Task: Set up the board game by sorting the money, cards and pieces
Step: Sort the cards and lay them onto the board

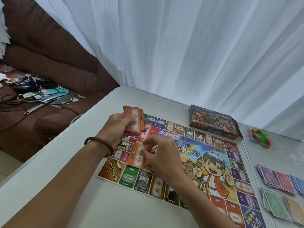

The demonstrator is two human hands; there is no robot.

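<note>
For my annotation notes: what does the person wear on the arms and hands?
No sleeves or gloves are in view. The left hand has a dark brown, rounded bracelet around its wrist. The right hand shows no ring, watch or bracelet.

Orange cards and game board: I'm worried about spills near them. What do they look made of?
Orange cards in the left hand: thin card stock, probably coated; they are flat with crisp edges. Game board: printed paper or thin card, faintly glossy; its edge looks sheet-thin on the table. Neither looks waterproof, though I can't be sure.
</note>
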